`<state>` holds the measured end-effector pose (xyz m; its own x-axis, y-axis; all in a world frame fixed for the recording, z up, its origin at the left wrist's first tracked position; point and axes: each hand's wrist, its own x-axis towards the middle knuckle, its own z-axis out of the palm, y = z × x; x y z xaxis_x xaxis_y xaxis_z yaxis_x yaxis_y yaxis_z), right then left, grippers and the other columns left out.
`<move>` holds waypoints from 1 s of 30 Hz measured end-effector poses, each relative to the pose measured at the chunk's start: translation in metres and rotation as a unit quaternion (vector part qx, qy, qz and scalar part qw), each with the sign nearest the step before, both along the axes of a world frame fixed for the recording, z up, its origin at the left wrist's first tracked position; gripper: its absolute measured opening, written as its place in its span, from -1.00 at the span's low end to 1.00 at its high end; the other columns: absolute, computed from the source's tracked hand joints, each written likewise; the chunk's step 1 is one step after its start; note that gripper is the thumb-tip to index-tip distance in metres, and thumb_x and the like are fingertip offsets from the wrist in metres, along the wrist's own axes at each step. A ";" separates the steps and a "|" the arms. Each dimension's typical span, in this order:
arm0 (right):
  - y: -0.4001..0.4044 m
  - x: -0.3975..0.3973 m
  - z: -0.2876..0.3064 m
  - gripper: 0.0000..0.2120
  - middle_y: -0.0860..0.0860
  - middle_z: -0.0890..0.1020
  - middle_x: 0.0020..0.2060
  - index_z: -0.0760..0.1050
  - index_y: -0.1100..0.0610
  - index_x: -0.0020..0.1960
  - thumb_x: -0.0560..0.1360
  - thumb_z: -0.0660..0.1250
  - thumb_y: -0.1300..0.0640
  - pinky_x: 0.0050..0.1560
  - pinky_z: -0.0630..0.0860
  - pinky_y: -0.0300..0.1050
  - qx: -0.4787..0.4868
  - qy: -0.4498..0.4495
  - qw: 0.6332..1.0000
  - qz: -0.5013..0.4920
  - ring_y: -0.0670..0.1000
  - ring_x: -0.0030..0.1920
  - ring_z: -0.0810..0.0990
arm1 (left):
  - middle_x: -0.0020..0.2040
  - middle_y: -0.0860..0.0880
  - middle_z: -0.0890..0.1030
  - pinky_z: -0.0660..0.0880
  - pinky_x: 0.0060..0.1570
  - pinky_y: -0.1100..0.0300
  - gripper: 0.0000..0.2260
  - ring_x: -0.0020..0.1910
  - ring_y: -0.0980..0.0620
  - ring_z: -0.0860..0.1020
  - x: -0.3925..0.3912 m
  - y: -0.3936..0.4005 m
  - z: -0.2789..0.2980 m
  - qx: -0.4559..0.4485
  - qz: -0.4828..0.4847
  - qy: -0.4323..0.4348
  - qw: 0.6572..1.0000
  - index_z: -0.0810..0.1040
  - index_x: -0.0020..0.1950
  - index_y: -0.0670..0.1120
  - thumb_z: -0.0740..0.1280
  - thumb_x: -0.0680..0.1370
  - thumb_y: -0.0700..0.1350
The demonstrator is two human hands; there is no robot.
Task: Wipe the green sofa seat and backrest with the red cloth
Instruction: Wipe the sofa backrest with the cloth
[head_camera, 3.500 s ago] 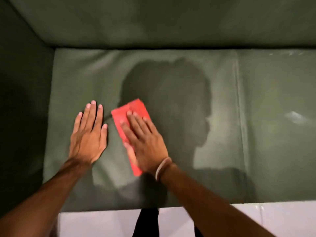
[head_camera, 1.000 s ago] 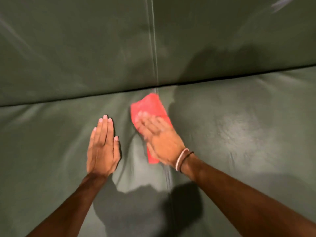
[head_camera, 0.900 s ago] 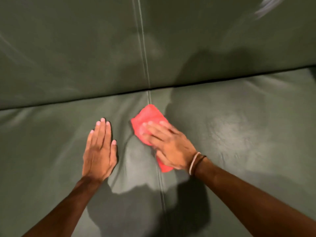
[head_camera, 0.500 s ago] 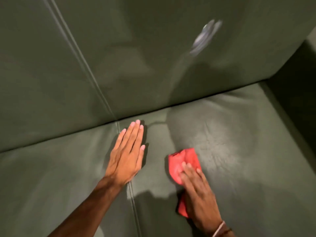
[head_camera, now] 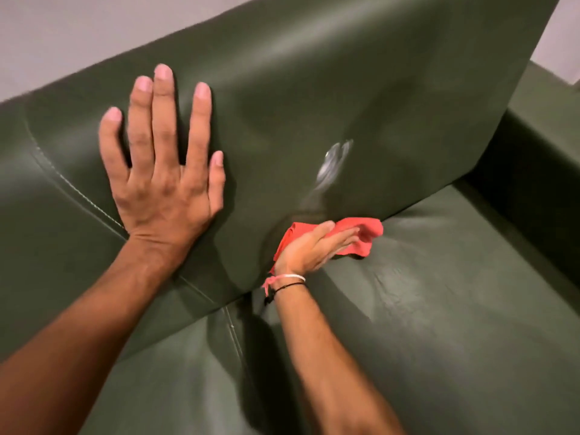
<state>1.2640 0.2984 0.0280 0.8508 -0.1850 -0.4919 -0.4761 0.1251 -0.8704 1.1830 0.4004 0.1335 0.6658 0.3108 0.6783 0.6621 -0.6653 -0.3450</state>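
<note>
- L hand (head_camera: pixel 163 171): fingers spread wide, palm flat on the backrest (head_camera: pixel 314 98), at abt 10 o'clock from frame centre. Holds nothing.
- R hand (head_camera: pixel 314 249): fingers straight and pressed together, pointing to 3 o'clock, palm pushing the red cloth (head_camera: pixel 361 235) against the bottom of the backrest, right at the crease w/ the seat (head_camera: pixel 439 293).
- Cloth: crumpled, mostly under/behind the R hand; one end sticks out past the fingertips at 3 o'clock, another bit shows above the wrist at 11 o'clock of the hand. Touches backrest; lower edge at or on the seat, can't tell which.
- R wrist: thin bracelets (head_camera: pixel 287 282), pale, pink and black.
- Pale smudge (head_camera: pixel 332 164) on the backrest, at 12 o'clock from the cloth, blurred.
- Stitched seam (head_camera: pixel 233 329) on the seat runs toward 6 o'clock, betw the two forearms.
- Sofa armrest (head_camera: pixel 543 146) at 3 o'clock, dark. Pale wall (head_camera: pixel 62 36) above the backrest at 11 o'clock.
</note>
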 end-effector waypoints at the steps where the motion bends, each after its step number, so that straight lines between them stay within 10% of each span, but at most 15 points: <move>1: 0.005 0.002 0.012 -0.44 0.15 -0.03 0.72 -0.03 0.23 0.69 0.77 0.07 0.14 0.73 -0.10 0.09 -0.007 -0.036 0.999 0.003 0.09 0.73 -0.08 | 0.65 -0.29 0.29 0.31 0.54 -0.34 -0.45 0.63 -0.29 0.28 -0.001 0.002 -0.003 0.008 0.000 -0.004 1.000 0.08 0.73 -0.05 0.03 0.74 0.04; 3: 0.022 0.007 0.045 -0.46 0.21 0.07 0.70 0.09 0.27 0.67 0.74 0.06 0.11 0.73 -0.02 0.17 -0.033 -0.216 0.976 0.028 0.15 0.72 0.00 | 0.64 -0.28 0.30 0.33 0.53 -0.34 -0.45 0.62 -0.29 0.30 0.000 0.006 -0.004 0.012 -0.003 -0.012 1.000 0.09 0.73 -0.05 0.03 0.73 0.03; 7: 0.051 0.034 0.076 -0.46 0.22 0.24 0.62 0.25 0.16 0.61 0.72 -0.07 -0.06 0.68 0.09 0.02 -0.179 -0.583 0.781 0.132 0.04 0.71 0.09 | 0.61 -0.27 0.36 0.36 0.51 -0.28 -0.46 0.60 -0.27 0.36 0.002 0.001 -0.002 0.017 -0.011 -0.016 1.000 0.17 0.71 -0.07 0.05 0.72 0.03; 9: 0.035 0.038 0.043 -0.42 0.27 0.27 0.61 0.27 0.19 0.61 0.73 -0.09 -0.11 0.68 0.10 0.05 -0.208 -0.572 0.782 0.135 0.10 0.70 0.13 | 0.60 -0.24 0.40 0.32 0.50 -0.21 -0.46 0.57 -0.23 0.40 0.000 0.000 0.002 0.042 -0.007 -0.010 0.999 0.23 0.69 -0.06 0.11 0.70 0.03; 13: -0.009 0.018 -0.041 -0.40 0.37 0.07 0.66 0.08 0.31 0.64 0.73 0.01 -0.02 0.70 0.02 0.33 -0.175 -0.315 0.926 0.115 0.28 0.69 0.03 | 0.57 -0.21 0.45 0.32 0.46 -0.16 -0.45 0.54 -0.19 0.46 0.002 0.000 0.001 0.076 -0.006 -0.021 0.997 0.31 0.66 -0.05 0.17 0.66 0.04; 16: 0.005 0.014 -0.034 -0.34 0.31 0.01 0.69 0.01 0.30 0.67 0.70 -0.01 -0.06 0.71 -0.01 0.29 -0.187 -0.264 0.943 0.080 0.20 0.71 -0.04 | 0.55 -0.20 0.48 0.33 0.44 -0.15 -0.46 0.52 -0.18 0.49 0.003 0.001 0.003 0.086 -0.004 -0.017 0.996 0.33 0.65 -0.05 0.16 0.66 0.04; 18: 0.022 0.009 -0.013 -0.34 0.20 -0.04 0.71 -0.02 0.21 0.69 0.73 -0.10 -0.17 0.74 -0.07 0.12 -0.220 -0.386 0.892 0.086 0.11 0.72 -0.08 | 0.55 -0.21 0.48 0.33 0.44 -0.15 -0.46 0.52 -0.19 0.49 0.002 0.001 0.003 0.080 -0.010 -0.018 0.997 0.33 0.65 -0.06 0.13 0.67 0.03; 21: 0.044 0.000 0.001 -0.39 0.05 -0.12 0.72 -0.07 0.00 0.71 0.71 -0.12 -0.18 0.72 -0.07 0.03 -0.252 -0.630 0.711 0.183 0.11 0.73 -0.05 | 0.54 -0.22 0.49 0.35 0.43 -0.16 -0.48 0.51 -0.19 0.49 0.005 0.003 0.002 0.091 -0.017 -0.029 0.995 0.34 0.65 -0.07 0.08 0.68 0.01; 26: -0.034 0.024 -0.083 -0.55 0.04 -0.11 0.73 0.33 0.03 0.52 0.66 0.13 -0.04 0.72 -0.09 0.00 -0.335 -0.717 0.539 0.288 0.08 0.69 0.04 | 0.62 -0.23 0.37 0.42 0.49 -0.29 -0.46 0.62 -0.21 0.31 0.003 0.009 -0.012 0.010 -0.050 -0.055 0.997 0.10 0.73 -0.02 0.06 0.73 -0.01; 28: -0.063 0.056 -0.095 -0.45 -0.04 -0.19 0.72 0.27 0.02 0.57 0.59 0.22 0.02 0.72 -0.10 0.00 -0.336 -0.705 0.552 0.292 -0.01 0.72 -0.11 | 0.67 -0.19 0.25 0.40 0.48 -0.37 -0.44 0.69 -0.11 0.12 0.002 0.014 -0.021 -0.036 -0.064 -0.065 0.995 -0.04 0.74 -0.02 -0.01 0.74 0.00; 30: -0.059 0.102 -0.065 -0.43 0.10 -0.08 0.72 0.03 0.01 0.69 0.72 0.07 0.02 0.71 -0.02 0.09 -0.307 -0.659 0.642 0.245 0.01 0.71 -0.08 | 0.70 -0.08 0.08 0.38 0.49 -0.39 -0.42 0.72 0.04 -0.06 0.005 0.018 -0.024 -0.052 -0.065 -0.066 0.994 -0.13 0.73 -0.04 -0.05 0.73 0.03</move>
